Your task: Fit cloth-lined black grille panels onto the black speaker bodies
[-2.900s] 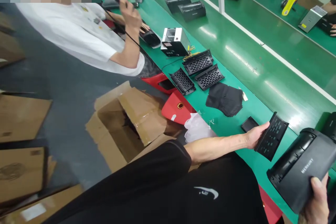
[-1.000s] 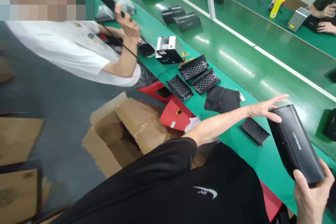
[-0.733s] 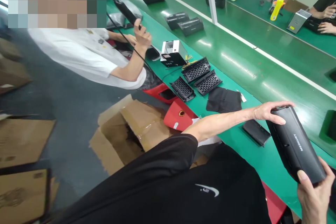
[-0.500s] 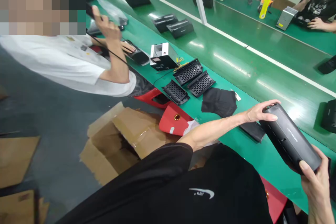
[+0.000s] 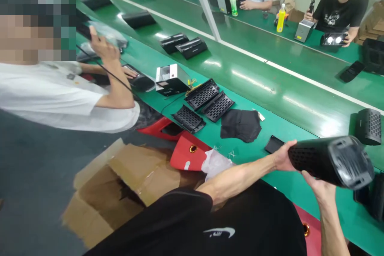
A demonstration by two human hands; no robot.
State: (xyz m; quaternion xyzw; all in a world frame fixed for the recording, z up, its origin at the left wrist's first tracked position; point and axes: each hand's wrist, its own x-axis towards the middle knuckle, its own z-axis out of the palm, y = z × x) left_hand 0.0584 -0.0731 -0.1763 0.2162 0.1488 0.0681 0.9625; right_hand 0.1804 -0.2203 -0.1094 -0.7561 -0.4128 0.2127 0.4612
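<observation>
Both my hands hold a long black plastic housing [image 5: 327,162] level over the near edge of the green bench [image 5: 270,88], its perforated side showing. My left hand [image 5: 283,156] grips its left end with the fingers wrapped round. My right hand [image 5: 319,188] cups it from underneath near the middle, fingers mostly hidden. A small flat black panel [image 5: 273,144] lies on the bench just left of my left hand.
Three black grille panels [image 5: 207,102], a black cloth [image 5: 240,125] and a silver box [image 5: 172,80] lie further left. A person in white works beside them. Red stools [image 5: 187,156] and an open carton [image 5: 120,184] stand on the floor. More housings [image 5: 367,127] sit right; people sit across.
The housing has swung from slanting down toward me to lying level, its end now facing the camera. My right hand moved under it. The view has tilted up.
</observation>
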